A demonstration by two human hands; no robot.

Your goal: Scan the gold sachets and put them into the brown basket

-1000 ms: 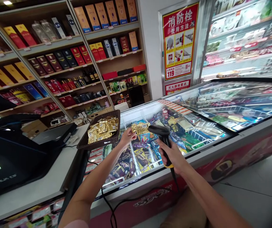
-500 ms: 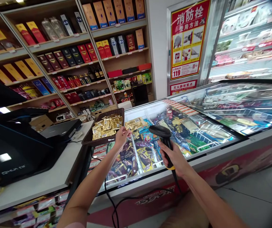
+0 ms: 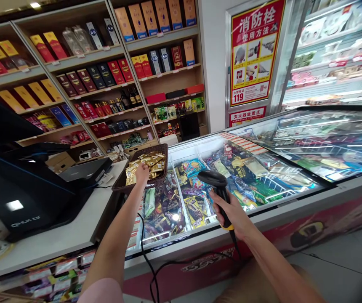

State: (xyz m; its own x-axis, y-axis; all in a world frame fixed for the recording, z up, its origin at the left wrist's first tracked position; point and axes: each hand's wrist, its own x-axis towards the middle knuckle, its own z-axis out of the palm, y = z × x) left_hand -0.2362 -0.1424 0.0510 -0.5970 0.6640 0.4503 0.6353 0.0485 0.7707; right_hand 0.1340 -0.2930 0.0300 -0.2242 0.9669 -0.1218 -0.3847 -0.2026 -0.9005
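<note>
My right hand (image 3: pixel 230 210) is wrapped around the handle of a black barcode scanner (image 3: pixel 214 179) with a yellow band at its base. Its head points left, above the freezer's glass top. My left hand (image 3: pixel 142 173) is closed over a dark brown wicker basket (image 3: pixel 160 180). Gold foil packets (image 3: pixel 131 174) fill the basket. One gold packet (image 3: pixel 156 160) lies against the fingers, which seem to pinch it; the fingertips are partly hidden.
A chest freezer (image 3: pixel 187 223) full of wrapped ice creams runs across to the right. On the left, a black checkout machine (image 3: pixel 26 202) stands on a white counter (image 3: pixel 57 248). The scanner's black cable (image 3: pixel 151 269) hangs in front. Shelves of boxed bottles (image 3: pixel 97 75) line the back.
My left hand has moved left, from over the freezer into the basket, and the gold packet went with it. The scanner stays almost where it was in my right hand.
</note>
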